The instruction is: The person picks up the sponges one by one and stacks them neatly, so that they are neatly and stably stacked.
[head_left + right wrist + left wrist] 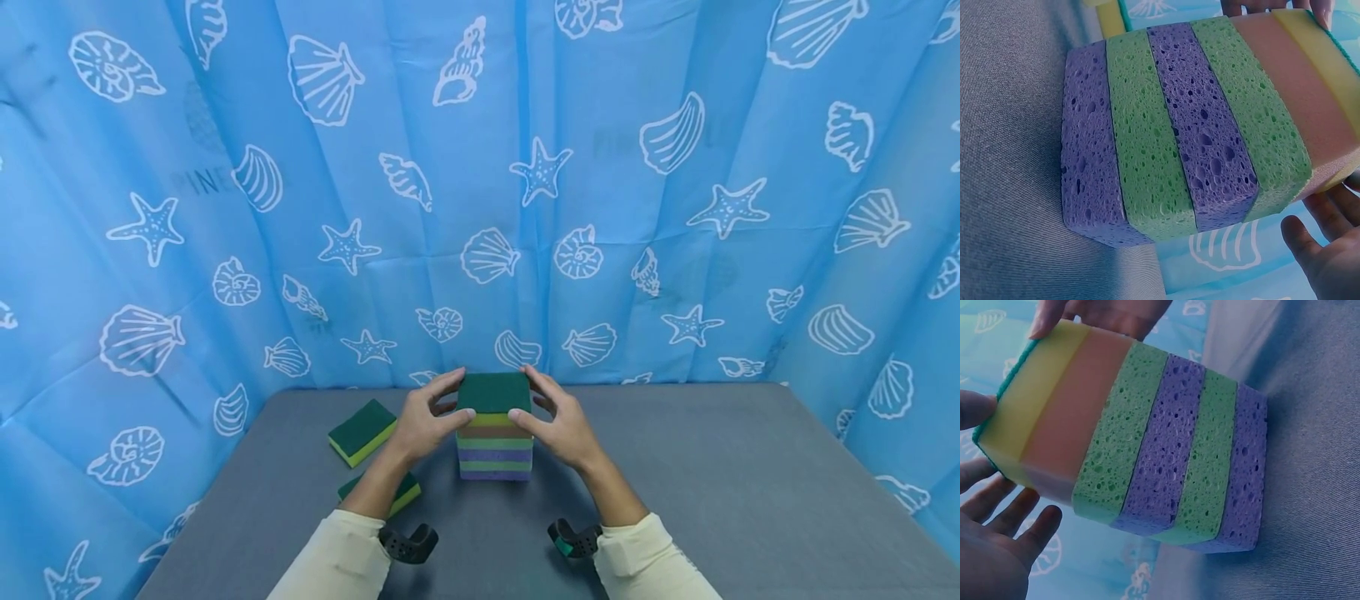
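A stack of sponges stands on the grey table, with alternating purple (1249, 469) and green (1122, 419) porous sponges below. Above them lies a brownish-pink sponge (493, 432). Topping the stack is a yellow sponge with a dark green scouring pad (493, 392). My left hand (423, 423) holds this top sponge from the left, thumb at its near corner and fingers along the side toward the back. On the opposite side my right hand (562, 425) grips it the same way. In the wrist views the lower fingers spread beside the upper layers.
Two more yellow-and-green scouring sponges lie left of the stack: one farther back (363, 432), the other (405, 493) nearer and partly hidden by the left forearm. Behind the grey table (697, 483) hangs a blue curtain (487, 183) with white shell prints.
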{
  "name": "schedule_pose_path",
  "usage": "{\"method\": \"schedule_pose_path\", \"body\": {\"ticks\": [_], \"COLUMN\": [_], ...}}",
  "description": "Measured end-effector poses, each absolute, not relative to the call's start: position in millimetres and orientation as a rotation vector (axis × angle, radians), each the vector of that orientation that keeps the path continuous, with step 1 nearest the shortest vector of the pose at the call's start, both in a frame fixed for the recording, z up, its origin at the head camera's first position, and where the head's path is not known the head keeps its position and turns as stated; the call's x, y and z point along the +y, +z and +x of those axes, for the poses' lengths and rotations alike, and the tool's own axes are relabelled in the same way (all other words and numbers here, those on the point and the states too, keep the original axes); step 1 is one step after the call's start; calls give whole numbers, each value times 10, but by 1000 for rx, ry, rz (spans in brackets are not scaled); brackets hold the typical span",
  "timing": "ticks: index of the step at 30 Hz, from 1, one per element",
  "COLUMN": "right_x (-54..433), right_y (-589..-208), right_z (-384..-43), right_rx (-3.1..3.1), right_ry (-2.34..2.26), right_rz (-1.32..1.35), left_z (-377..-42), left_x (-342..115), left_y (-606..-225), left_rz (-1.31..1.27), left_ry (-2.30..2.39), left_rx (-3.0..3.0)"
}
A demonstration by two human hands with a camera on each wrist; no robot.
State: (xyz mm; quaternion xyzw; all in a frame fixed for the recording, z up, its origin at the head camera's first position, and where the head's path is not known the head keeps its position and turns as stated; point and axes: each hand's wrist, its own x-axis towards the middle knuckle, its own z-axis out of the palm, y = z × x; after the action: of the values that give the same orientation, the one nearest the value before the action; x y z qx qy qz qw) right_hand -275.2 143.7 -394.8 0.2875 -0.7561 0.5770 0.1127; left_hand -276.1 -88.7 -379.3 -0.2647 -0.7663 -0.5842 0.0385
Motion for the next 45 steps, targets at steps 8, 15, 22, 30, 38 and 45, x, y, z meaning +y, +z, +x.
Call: {"method": "schedule_pose_path", "body": {"ticks": [8,15,22,30,38,45], "right_x": [1450,1459,1451,1445,1464,1466], "right_y": [-3974,-3968,-3957,-3963,-3964,-3963], "right_z": [-2768,-2755,-2753,-2747,-2741,-2741], "right_rx": [-2210,-2231,-2241,-2250,-2252,-2251], "right_ry": [1688,1698,1706,1704,1706,1691], "right_rz": [849,829,816,803,806,819], "left_z": [-2932,-2810,-2593,-2305,-2219,-2107], "left_x": [-929,-1089,-1284,-1393,-1589,-1747], "left_y": [-4074,-4074,-3932,-3760,-3968,-4135], "left_rz": [-771,-666,-543,-508,-527,-461], "left_ry": [-1810,-1700,-1639,-1578,-1504,-1455], "left_rx": [-2286,-2221,-2170,-2075,-1974,-1943]}}
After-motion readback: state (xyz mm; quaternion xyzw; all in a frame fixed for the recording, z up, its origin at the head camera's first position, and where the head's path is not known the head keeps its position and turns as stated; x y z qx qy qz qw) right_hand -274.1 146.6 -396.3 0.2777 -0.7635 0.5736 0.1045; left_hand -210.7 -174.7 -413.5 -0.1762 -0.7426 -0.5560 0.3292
